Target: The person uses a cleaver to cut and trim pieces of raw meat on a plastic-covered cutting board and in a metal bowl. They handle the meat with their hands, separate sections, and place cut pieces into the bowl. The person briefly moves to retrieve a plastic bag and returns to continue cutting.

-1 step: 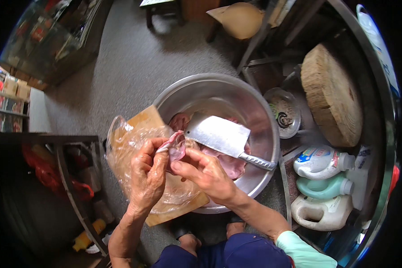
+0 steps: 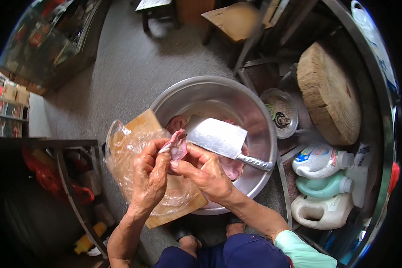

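My left hand pinches a small flap of pink raw meat between thumb and fingers, and my right hand grips its right side. Both are over a wooden board covered with a crumpled clear plastic bag; the board overlaps the left side of a wide steel basin. A cleaver lies in the basin beyond my hands, handle to the right, over more raw meat.
At right stand a thick wooden round, a small bowl and plastic jugs within metal framing. At left is a dark shelf unit with a red bag; farther back, a glass cabinet and low stools.
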`<state>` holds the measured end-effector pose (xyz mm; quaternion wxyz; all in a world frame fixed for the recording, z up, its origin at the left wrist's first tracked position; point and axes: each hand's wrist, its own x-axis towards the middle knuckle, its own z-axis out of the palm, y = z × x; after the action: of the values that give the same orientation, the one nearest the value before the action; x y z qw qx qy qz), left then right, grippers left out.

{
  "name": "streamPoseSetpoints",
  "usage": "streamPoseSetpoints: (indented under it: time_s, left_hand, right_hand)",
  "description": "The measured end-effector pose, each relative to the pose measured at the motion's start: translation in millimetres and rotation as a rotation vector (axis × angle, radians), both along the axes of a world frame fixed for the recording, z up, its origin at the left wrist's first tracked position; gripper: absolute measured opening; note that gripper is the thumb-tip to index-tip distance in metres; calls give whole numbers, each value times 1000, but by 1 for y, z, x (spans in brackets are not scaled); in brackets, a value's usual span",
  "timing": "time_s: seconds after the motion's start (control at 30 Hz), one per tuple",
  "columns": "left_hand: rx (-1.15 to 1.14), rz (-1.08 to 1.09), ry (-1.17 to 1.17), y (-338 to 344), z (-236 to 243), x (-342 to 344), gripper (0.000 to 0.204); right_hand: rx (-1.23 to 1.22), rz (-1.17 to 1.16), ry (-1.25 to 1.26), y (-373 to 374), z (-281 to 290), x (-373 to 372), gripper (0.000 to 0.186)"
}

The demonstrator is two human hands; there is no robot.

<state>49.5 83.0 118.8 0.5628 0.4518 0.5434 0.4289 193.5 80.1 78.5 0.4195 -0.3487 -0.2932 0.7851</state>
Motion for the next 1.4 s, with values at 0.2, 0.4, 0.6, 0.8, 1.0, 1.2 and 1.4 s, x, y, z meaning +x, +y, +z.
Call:
streamPoseSetpoints:
  time_s: [0.2, 0.4, 0.6, 0.8, 1.0, 1.2, 1.4]
  left_hand:
    - [-98, -148, -117, 17, 13, 50, 32]
    - [41, -6, 70, 19, -50, 122, 40]
    - [133, 200, 390, 7, -100, 155, 36]
    - [118, 95, 372, -15, -128, 140, 32]
    - [-317, 228, -342, -25, -107, 132, 33]
    - [-273, 202, -421, -31, -101, 127, 33]
    - [-255, 5, -318, -40, -113, 116, 28]
  right_hand:
    - [30, -422, 59, 7, 1, 35, 22]
    - [-6, -597, -80, 23, -27, 73, 14]
    - [-120, -670, -27, 33, -57, 79, 20]
    - [-161, -593, -259, 51, -102, 109, 19]
    - [-48, -504, -536, 52, -86, 130, 25]
    - [-265, -175, -92, 3, -76, 121, 22]
    - [-305, -266, 75, 13, -86, 111, 18]
